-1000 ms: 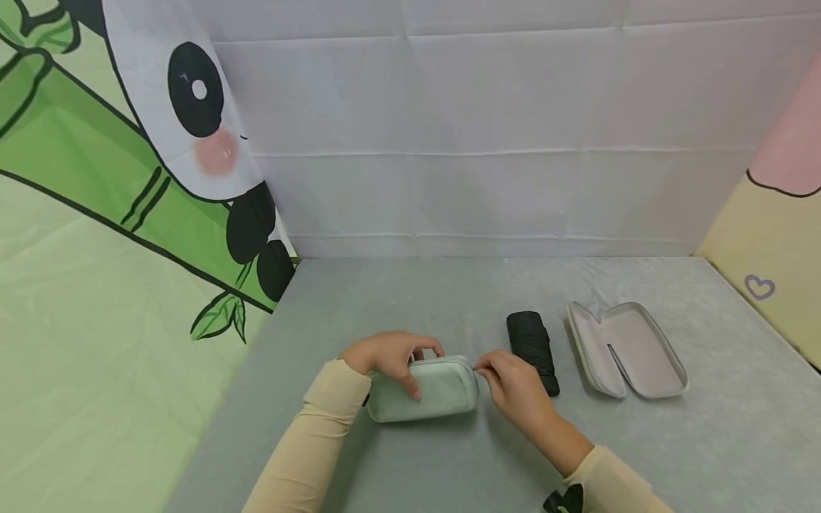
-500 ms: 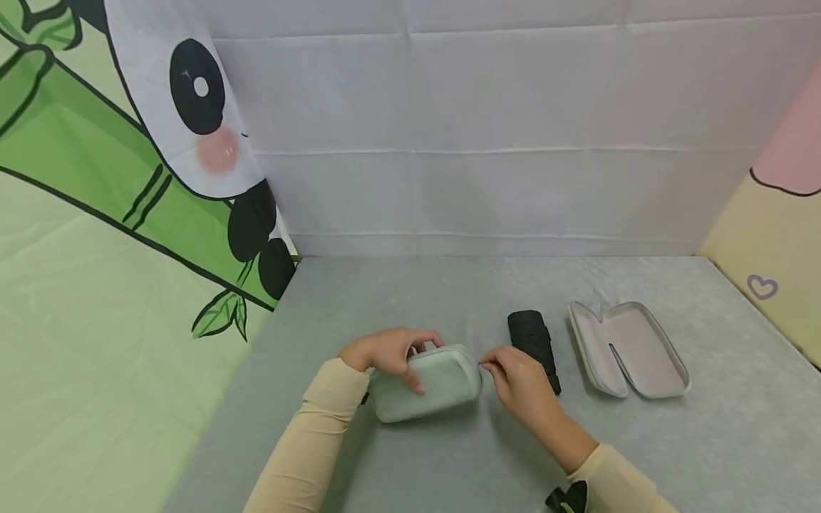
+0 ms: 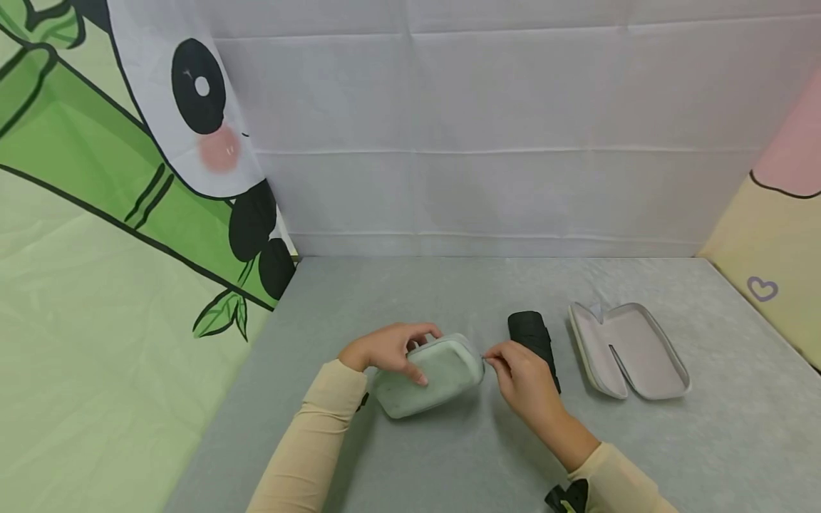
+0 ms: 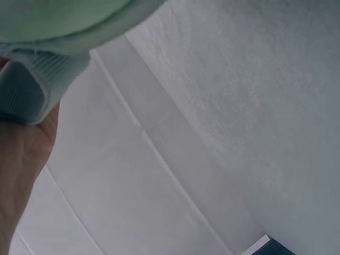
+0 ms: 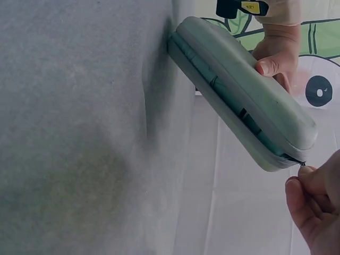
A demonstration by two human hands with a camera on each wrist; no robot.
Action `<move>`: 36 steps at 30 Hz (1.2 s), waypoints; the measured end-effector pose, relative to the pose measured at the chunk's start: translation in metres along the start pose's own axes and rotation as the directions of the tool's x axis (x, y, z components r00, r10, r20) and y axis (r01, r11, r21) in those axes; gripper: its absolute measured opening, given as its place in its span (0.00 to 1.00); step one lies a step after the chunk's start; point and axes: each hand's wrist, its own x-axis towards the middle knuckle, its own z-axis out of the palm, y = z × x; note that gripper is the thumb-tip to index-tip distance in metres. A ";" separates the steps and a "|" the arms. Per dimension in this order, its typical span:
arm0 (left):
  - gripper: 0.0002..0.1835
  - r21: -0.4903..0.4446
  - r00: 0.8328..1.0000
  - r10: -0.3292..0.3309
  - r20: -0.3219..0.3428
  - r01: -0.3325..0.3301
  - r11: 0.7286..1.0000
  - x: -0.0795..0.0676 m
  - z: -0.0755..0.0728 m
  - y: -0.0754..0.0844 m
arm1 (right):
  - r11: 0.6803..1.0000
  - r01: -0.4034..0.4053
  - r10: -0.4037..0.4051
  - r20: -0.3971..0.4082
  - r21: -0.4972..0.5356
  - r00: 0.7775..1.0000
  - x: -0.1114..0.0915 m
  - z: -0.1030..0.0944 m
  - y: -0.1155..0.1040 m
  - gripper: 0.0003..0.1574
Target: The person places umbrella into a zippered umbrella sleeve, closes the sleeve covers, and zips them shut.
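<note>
Zip case of pale green is held aslant over the grey tabletop, nearer the left edge than the right, its right end raised; whether its lower end touches the surface is hard to tell. Of the two hands, the left hand grips it around its left part, thumb on the front face and fingers over the top. The right hand pinches the zip pull at the case's right end between thumb and forefinger. From the right wrist, the zip gapes along the long side, showing a teal inside. Just behind the right hand lies a black roll, partly covered by it. Farther toward the right edge, an open case shows its pale lining. White cloth hangs behind the back edge.
</note>
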 end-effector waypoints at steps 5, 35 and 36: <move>0.36 -0.048 1.000 0.023 -0.014 -0.023 0.999 0.000 0.001 -0.004 | 1.000 0.008 -0.008 0.000 -0.002 1.000 -0.001 -0.002 -0.001 0.13; 0.32 -0.389 0.988 0.142 -0.057 -0.153 0.908 0.002 0.010 -0.020 | 0.994 0.113 -0.111 -0.122 0.010 0.986 0.001 -0.013 -0.020 0.15; 0.32 -0.396 0.988 0.143 -0.062 -0.156 0.905 0.002 0.011 -0.021 | 0.993 0.113 -0.111 -0.126 0.011 0.986 0.001 -0.013 -0.020 0.14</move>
